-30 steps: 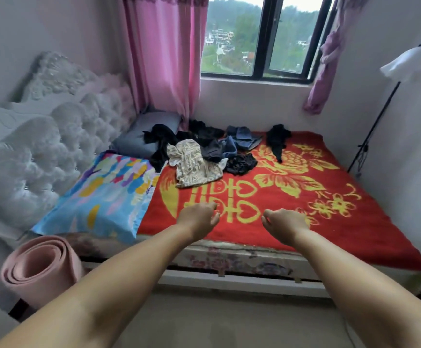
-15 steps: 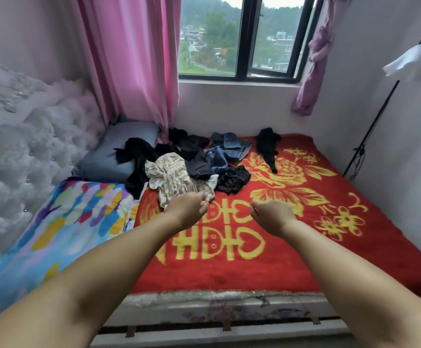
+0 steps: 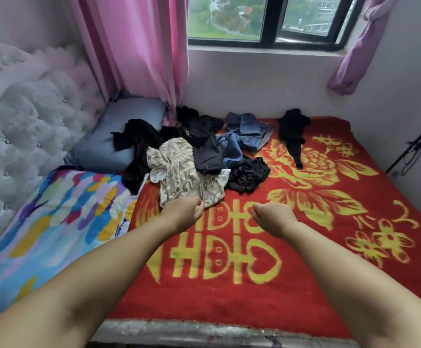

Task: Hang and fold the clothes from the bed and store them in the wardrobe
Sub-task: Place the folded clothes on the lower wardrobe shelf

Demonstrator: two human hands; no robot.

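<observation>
Head view: beige patterned garment (image 3: 186,177) lies just beyond loosely curled, empty left hand (image 3: 183,212).

The person has come closer to the bed (image 3: 304,285) and leans over it now; the rolled pink mat and the floor are out of sight. Both arms have stretched further toward the pile of clothes. The left hand (image 3: 181,213), fingers loosely curled, now reaches the near edge of the beige patterned garment (image 3: 179,177). The right hand (image 3: 272,214) has moved forward too and hangs over the red blanket (image 3: 317,272), near the garment but apart from it.
</observation>
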